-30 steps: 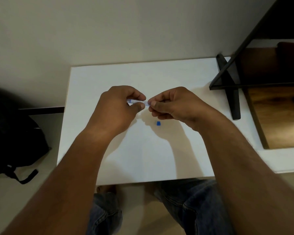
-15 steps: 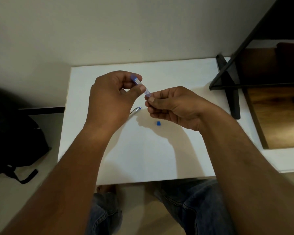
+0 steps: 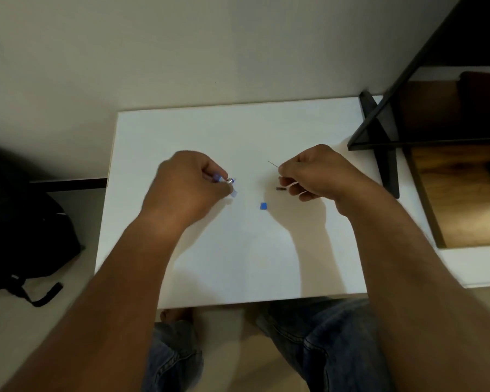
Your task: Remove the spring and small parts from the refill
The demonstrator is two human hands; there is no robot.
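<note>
1. White table [image 3: 238, 250] lies under both hands, which are held well apart.
2. Left hand [image 3: 187, 188] pinches a clear, blue-tipped pen barrel [image 3: 229, 181].
3. Right hand [image 3: 317, 174] pinches a thin refill [image 3: 273, 164].
4. Between them lies a small blue cap [image 3: 263, 205].

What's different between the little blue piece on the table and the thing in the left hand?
The little blue piece lies loose on the white table, touched by nobody; the pen barrel is gripped by the left hand.
The blue piece is short, blocky and solid blue; the barrel looks longer and clear with blue bits, though fingers hide much of it.
Both are small and partly blue.
</note>
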